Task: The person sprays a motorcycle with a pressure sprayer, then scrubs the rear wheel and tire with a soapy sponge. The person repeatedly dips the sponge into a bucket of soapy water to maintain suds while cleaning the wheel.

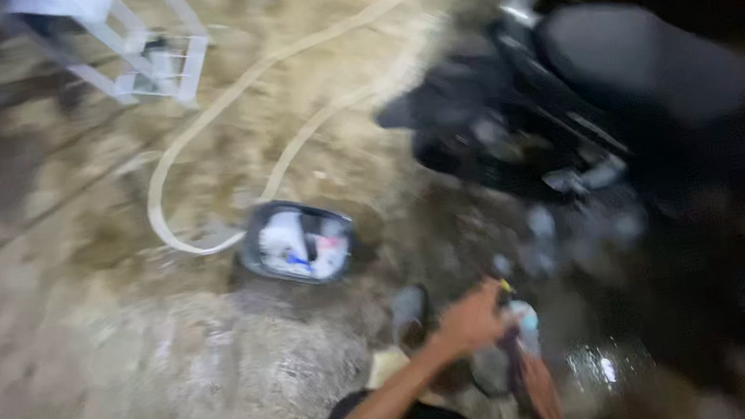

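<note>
The picture is blurred by motion. My left hand [473, 319] reaches forward from the bottom middle and is closed on the top of a small pale bottle [526, 323] with a yellowish tip. My right hand [537, 381] comes up just below the bottle beside a dark strap-like thing [514, 368]; its grip is too blurred to read. Both hands are low over wet ground, close to the underside of a black motorcycle [629, 69].
A dark basin [253, 258] holding white and blue items lies on the muddy ground to the left. A pale hose [208, 116] loops past it. A white metal frame [155, 60] stands at the top left. A grey shoe [409, 313] is near my left hand.
</note>
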